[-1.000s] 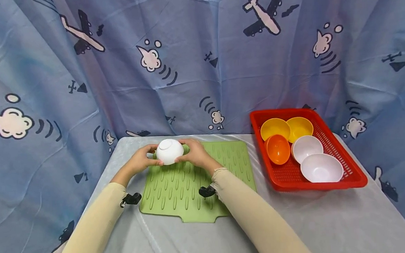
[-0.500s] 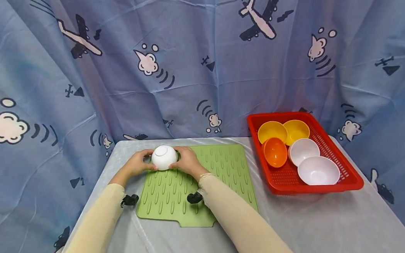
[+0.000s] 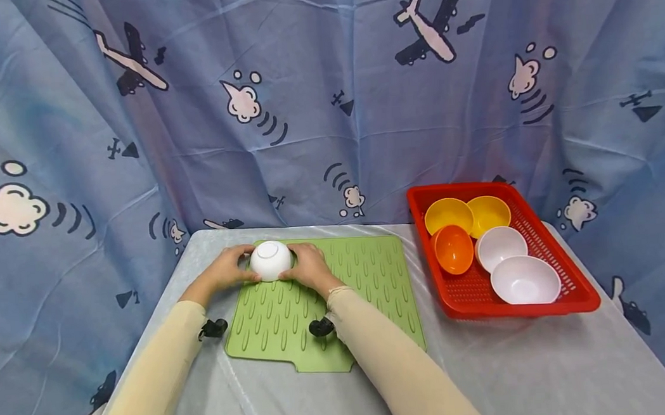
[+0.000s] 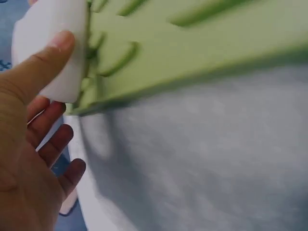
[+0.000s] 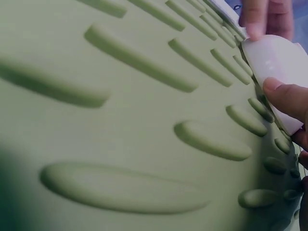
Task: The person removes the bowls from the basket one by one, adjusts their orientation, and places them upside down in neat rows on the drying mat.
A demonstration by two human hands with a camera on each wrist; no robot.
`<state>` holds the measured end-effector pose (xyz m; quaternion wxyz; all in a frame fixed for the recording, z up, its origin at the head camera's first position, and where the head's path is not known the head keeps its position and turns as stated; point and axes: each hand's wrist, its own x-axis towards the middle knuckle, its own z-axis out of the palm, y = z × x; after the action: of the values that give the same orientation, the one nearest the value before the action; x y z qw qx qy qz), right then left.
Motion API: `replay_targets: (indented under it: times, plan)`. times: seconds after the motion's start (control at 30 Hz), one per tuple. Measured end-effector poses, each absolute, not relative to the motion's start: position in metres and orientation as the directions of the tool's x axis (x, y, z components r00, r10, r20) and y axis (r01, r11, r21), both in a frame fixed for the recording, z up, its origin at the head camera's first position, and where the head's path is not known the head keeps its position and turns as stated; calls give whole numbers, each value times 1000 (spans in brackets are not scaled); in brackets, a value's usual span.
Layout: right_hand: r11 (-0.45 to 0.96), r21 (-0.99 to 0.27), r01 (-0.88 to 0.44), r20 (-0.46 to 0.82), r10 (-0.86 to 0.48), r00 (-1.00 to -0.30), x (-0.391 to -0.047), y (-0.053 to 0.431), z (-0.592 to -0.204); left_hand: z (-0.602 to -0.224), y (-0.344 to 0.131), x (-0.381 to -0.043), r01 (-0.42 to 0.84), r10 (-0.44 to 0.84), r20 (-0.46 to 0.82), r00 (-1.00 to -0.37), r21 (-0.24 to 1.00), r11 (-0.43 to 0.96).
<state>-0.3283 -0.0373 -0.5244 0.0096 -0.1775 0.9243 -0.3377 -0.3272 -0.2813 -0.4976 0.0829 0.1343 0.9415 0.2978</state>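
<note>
We saw the bowl (image 3: 271, 262) upside down on the far left corner of the mat (image 3: 355, 295), pinched by the left hand (image 3: 226, 269) and the right hand (image 3: 310, 269) from 2 sides. We judged it light, stiff, maybe slippery, best held near the rim.

You are holding the bowl (image 3: 271, 263) between your left hand (image 3: 224, 270) and right hand (image 3: 310, 268), on the far left of the mat (image 3: 365, 281). The mat is lying on the table (image 3: 502, 368), left of the basket (image 3: 470, 310), where other bowls (image 3: 525, 281) are sitting. Behind, a curtain (image 3: 307, 164) is hanging.
</note>
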Motion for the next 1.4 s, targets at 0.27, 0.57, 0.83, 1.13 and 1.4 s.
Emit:
replay_targets:
  times: [0.27, 0.57, 0.83, 1.13, 1.4]
  plan:
    - [720, -616, -319, 91, -337, -937, -327, -35, -524, -478, -259, -334, 263, 319, 25, -948, 625, 735]
    - [723, -607, -330, 99, -343, -934, -322, -37, -527, -469, -244, -334, 208, 264, -32, -964, 530, 822]
    - [671, -657, -345, 118, -360, -925, -306, -35, -520, -464, -235, -330, 129, 179, -62, -982, 471, 872]
    - [633, -646, -426, 170, -425, -889, -298, -4, -463, -477, -241, -328, 102, 149, -31, -988, 589, 801]
    - [618, -601, -508, 212, -489, -846, -293, 67, -397, -482, -244, -324, 100, 150, -21, -988, 653, 751]
